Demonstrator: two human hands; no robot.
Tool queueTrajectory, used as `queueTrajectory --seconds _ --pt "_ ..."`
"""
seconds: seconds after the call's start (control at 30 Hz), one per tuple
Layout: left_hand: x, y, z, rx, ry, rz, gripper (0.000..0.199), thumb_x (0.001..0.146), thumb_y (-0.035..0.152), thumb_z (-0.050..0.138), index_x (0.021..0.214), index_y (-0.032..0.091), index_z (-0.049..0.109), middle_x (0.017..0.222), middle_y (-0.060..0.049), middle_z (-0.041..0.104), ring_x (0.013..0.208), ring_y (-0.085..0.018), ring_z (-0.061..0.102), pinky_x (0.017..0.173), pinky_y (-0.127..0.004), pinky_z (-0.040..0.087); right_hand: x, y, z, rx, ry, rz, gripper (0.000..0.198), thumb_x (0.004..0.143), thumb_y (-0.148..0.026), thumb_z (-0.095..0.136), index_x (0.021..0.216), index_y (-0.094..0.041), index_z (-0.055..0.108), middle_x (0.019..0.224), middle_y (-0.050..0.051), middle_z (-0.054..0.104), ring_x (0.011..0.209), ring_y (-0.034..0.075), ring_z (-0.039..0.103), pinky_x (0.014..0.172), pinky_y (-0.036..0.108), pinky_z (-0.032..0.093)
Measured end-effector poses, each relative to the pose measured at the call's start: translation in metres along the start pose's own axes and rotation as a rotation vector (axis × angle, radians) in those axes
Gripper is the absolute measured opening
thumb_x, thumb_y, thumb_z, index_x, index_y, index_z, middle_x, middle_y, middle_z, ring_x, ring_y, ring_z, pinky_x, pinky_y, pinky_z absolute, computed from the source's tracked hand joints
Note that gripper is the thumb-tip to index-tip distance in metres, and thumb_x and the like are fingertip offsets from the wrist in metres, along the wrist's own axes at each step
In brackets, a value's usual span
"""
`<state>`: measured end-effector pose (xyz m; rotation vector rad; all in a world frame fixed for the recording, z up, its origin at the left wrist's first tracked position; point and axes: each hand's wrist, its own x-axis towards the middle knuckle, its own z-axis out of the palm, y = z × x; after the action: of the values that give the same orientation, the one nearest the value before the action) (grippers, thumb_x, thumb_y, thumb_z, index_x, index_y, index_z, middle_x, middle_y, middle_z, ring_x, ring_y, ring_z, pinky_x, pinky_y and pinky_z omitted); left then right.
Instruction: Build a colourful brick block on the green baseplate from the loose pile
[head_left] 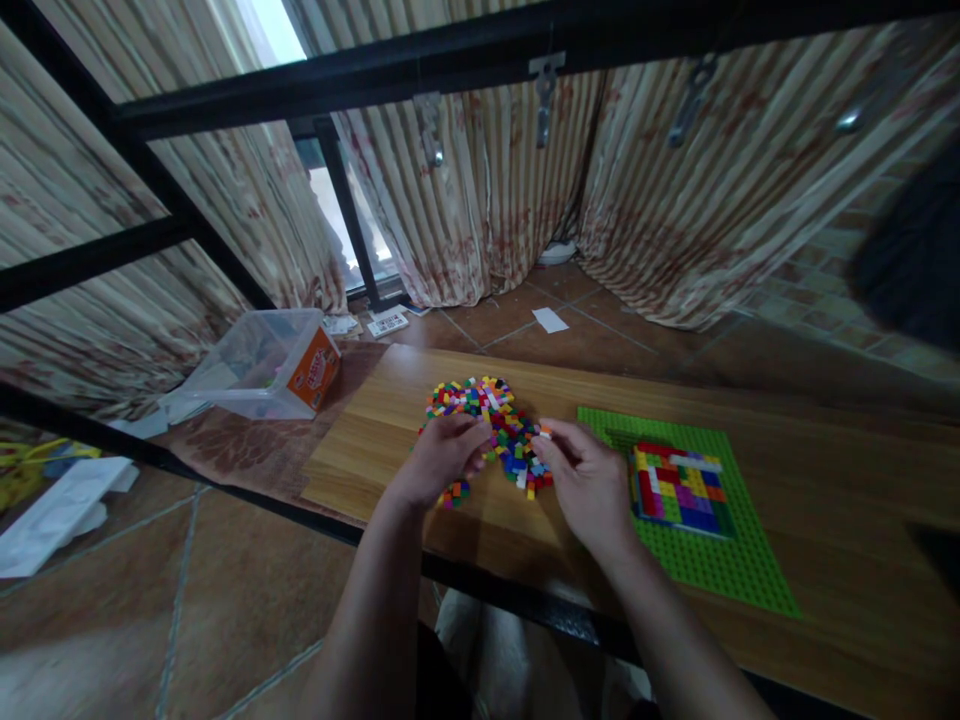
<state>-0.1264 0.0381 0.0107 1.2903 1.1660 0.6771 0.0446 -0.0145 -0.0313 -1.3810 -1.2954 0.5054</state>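
A loose pile of small coloured toy bricks [474, 397] is spread over the wooden tabletop. My left hand [448, 458] is over the pile's left side, thumb and fingers closed together; what they hold, if anything, I cannot make out. At the pile's right side, my right hand [589, 478] pinches a small orange-and-white toy brick [545, 432] between thumb and forefinger. To the right of that hand lies a green baseplate [750, 560]. On it sits a low, roughly square block of multicoloured bricks [686, 490], rising above the studs.
The wooden table [360, 440] has a black metal frame, with a black bar [337, 85] crossing above its far side. A clear plastic box [259, 365] with an orange label stands beyond the left end. White packaging [60, 515] lies on the tiled floor. Striped curtains [480, 200] hang behind.
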Motion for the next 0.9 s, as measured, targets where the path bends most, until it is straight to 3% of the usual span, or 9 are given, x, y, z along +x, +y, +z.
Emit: queueTrajectory --seconds 0.13,0.23,0.37,0.53,0.9 --pt "0.004 -0.008 -0.006 0.482 0.153 0.133 0.023 0.078 0.03 0.061 0.062 0.015 0.058 0.054 0.003 0.052 0.053 -0.009 0.048 0.052 -0.021 0.032 0.003 0.001 0.002 -0.162 -0.098 -0.079 0.017 0.088 -0.026 0.058 0.098 -0.021 0.07 0.093 0.005 0.069 0.084 0.019 0.066 0.077 0.032 0.052" --pt "0.005 -0.01 -0.001 0.659 0.216 0.18 0.016 0.076 0.023 0.062 0.063 0.016 0.06 0.057 0.003 0.055 0.056 -0.01 0.05 0.054 -0.021 0.033 0.003 0.002 0.009 -0.24 -0.177 -0.116 0.019 0.089 -0.022 0.054 0.1 -0.02 0.07 0.096 0.007 0.069 0.089 0.02 0.067 0.08 0.032 0.051" --pt "0.005 -0.013 0.004 0.729 0.212 0.19 0.006 0.075 0.016 0.06 0.074 0.017 0.066 0.064 0.001 0.062 0.06 -0.012 0.056 0.058 -0.022 0.038 0.001 0.003 0.018 -0.285 -0.238 -0.156 0.023 0.089 -0.017 0.052 0.104 -0.021 0.068 0.101 0.008 0.068 0.093 0.021 0.066 0.083 0.033 0.051" --pt "0.006 -0.014 0.006 0.854 0.207 0.163 0.016 0.075 0.013 0.059 0.085 0.018 0.071 0.069 -0.002 0.066 0.066 -0.016 0.061 0.065 -0.025 0.043 0.003 0.006 0.025 -0.328 -0.274 -0.197 0.025 0.088 -0.014 0.051 0.105 -0.022 0.069 0.103 0.007 0.068 0.097 0.022 0.064 0.087 0.036 0.05" --pt "0.007 -0.018 0.008 0.894 0.182 0.198 0.019 0.075 0.011 0.055 0.083 0.018 0.07 0.074 -0.004 0.068 0.072 -0.019 0.063 0.068 -0.027 0.043 0.003 0.004 0.034 -0.379 -0.303 -0.255 0.027 0.086 -0.009 0.05 0.102 -0.02 0.069 0.101 0.009 0.068 0.099 0.023 0.062 0.094 0.041 0.046"
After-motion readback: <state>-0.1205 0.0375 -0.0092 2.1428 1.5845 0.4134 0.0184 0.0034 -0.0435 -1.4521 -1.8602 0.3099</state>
